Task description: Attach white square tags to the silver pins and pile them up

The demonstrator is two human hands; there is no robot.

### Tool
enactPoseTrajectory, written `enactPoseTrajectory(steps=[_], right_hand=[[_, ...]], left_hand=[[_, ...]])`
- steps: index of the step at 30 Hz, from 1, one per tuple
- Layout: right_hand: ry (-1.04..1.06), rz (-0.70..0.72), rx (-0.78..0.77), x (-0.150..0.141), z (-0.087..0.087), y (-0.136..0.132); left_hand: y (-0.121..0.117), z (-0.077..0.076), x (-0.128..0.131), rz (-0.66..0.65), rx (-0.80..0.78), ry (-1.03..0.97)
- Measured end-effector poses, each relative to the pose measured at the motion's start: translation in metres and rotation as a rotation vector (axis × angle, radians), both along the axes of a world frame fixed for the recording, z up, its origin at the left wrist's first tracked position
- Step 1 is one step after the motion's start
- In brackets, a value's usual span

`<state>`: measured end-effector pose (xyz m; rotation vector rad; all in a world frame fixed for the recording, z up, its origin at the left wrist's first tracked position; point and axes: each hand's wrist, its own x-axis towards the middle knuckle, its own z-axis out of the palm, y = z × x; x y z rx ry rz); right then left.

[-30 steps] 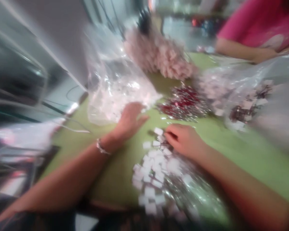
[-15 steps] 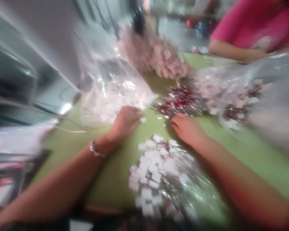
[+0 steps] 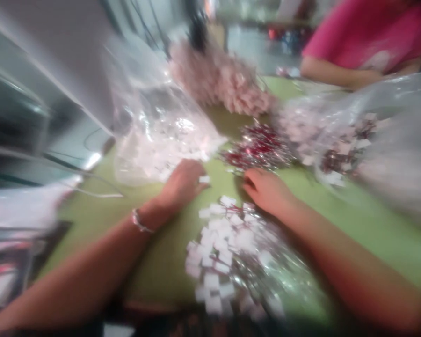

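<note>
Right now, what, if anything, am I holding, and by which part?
Your left hand appears to pinch a small white piece by its left end. Your right hand: too blurred to tell.

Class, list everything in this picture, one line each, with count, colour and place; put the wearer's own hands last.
Table: one, green, centre
Left bag: one, clear, whitish contents, table's left side
Bunches: count unclear, pale pink, far side
Tinselly pile: one, red and silver, mid-table
Tags: many, white, near edge
Right bag: one, clear, mixed contents, right
Co-worker: one, pink top, far right
Panel: one, grey, upper left
Background items: uncountable, blurred, mixed colours, behind
Small piece: one, white, at left fingertips
Bracelet: one, silvery, left wrist
Left hand: one, bare, by left bag
Right hand: one, bare, nearest tinselly pile
</note>
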<state>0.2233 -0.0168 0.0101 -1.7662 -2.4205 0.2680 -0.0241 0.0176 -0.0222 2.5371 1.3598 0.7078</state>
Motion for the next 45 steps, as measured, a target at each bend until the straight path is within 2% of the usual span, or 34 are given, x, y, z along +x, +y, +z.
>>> enactPoseTrajectory(steps=[3, 8, 10, 14, 18, 21, 24, 29, 34, 40, 45], right_hand=[[-0.008, -0.06, -0.001, 0.004, -0.005, 0.005], [-0.086, -0.056, 0.008, 0.0, -0.008, 0.009], [-0.082, -0.052, 0.015, -0.002, -0.006, 0.008], [0.061, -0.045, -0.016, -0.006, 0.005, 0.0], [0.31, -0.012, -0.175, -0.013, 0.017, -0.009], [0.431, 0.033, -0.269, -0.017, 0.018, -0.012], [0.391, 0.098, -0.254, -0.019, 0.016, -0.013], [0.309, 0.204, -0.128, -0.018, 0.019, -0.017], [0.333, 0.221, -0.072, -0.016, 0.023, -0.02], [0.173, 0.268, -0.001, -0.015, 0.021, -0.02], [-0.066, 0.236, 0.082, -0.019, 0.019, -0.024]], left_hand=[[-0.008, 0.005, 0.003, 0.108, -0.135, -0.178], [-0.018, 0.007, 0.011, 0.215, -0.663, -0.699], [-0.018, 0.003, 0.012, 0.224, -0.795, -0.836], [-0.019, 0.0, 0.014, 0.236, -0.933, -1.025], [-0.024, 0.008, 0.02, 0.23, -0.998, -1.116], [-0.029, 0.013, 0.023, 0.175, -1.077, -1.134], [-0.032, 0.014, 0.023, 0.136, -1.097, -1.076], [-0.032, 0.013, 0.022, 0.109, -1.108, -1.04], [-0.03, 0.009, 0.021, 0.101, -1.06, -1.025], [-0.031, 0.005, 0.017, 0.063, -1.022, -0.903], [-0.034, 0.012, 0.022, 0.067, -0.89, -0.729]])
